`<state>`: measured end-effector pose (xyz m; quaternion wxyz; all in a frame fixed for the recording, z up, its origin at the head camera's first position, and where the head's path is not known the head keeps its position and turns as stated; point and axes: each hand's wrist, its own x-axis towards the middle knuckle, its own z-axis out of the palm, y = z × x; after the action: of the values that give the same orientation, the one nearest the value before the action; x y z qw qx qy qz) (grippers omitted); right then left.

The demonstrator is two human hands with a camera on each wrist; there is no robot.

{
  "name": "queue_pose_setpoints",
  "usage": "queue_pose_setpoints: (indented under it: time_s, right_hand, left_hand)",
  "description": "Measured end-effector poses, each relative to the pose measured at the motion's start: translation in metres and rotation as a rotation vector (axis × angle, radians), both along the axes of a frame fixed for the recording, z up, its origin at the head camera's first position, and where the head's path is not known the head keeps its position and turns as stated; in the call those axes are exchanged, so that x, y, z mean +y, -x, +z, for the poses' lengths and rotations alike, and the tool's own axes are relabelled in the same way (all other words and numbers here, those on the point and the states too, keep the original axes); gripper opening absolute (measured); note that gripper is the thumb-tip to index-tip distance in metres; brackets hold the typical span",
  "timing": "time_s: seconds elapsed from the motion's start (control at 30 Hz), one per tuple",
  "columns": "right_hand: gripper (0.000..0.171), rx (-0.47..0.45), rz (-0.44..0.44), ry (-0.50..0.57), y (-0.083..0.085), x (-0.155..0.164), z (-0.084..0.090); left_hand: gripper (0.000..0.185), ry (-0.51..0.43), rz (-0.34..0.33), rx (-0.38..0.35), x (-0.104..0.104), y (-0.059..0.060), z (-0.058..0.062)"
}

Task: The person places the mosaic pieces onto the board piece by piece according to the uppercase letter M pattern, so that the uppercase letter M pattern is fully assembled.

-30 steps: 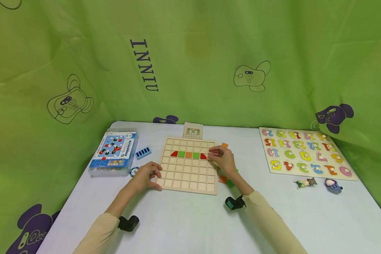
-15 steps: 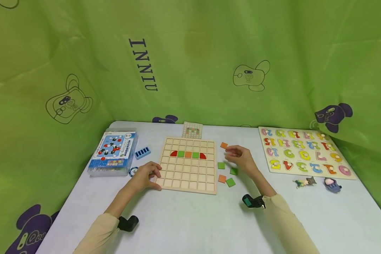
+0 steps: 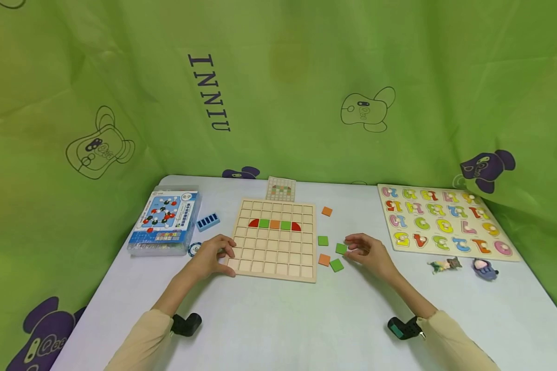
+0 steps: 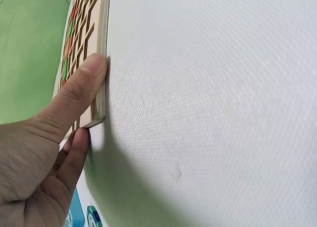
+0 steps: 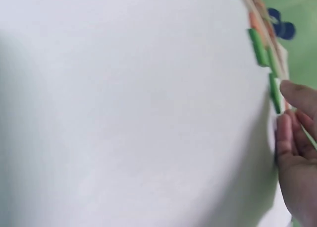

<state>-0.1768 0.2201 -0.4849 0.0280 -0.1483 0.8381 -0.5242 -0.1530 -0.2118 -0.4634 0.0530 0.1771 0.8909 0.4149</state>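
Observation:
A square wooden grid board (image 3: 269,254) lies on the table. One row of its cells holds a red quarter-round piece at each end, with green, orange and green square tiles between. My left hand (image 3: 210,257) grips the board's near left corner, thumb on the front edge (image 4: 100,95) and fingers at the left side. Right of the board, my right hand (image 3: 370,254) is beside a green tile (image 3: 341,249), thumb and fingers apart with nothing visible between them. Close by lie another green tile (image 3: 323,240), an orange tile (image 3: 324,259) and a third green tile (image 3: 336,265).
Behind the board lies a pattern card (image 3: 280,189); an orange tile (image 3: 327,211) is at its far right. To the left are a boxed molecule kit (image 3: 164,221), a blue block (image 3: 208,222) and a round chip (image 3: 194,249). A number puzzle (image 3: 445,221) and two figurines (image 3: 445,265) occupy the right.
My right hand has left the board's right edge and moved right and nearer, to the loose green tiles. The left hand stays at the board's corner.

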Motion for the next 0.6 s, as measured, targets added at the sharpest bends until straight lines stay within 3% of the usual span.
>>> queue_pose_setpoints:
  time_s: [0.27, 0.5, 0.6]
  right_hand:
    - [0.032, 0.064, -0.030, -0.061, -0.004, -0.002, -0.006]
    - [0.028, 0.100, -0.013, -0.056, -0.013, -0.010, 0.022]
    - [0.028, 0.094, -0.011, -0.068, -0.013, -0.010, 0.025]
  left_hand:
    - [0.036, -0.016, -0.004, 0.004, 0.000, -0.001, 0.000]
    - [0.037, -0.012, -0.009, 0.006, 0.001, 0.000, 0.000]
    - [0.037, -0.010, -0.003, 0.002, 0.000, 0.000, -0.002]
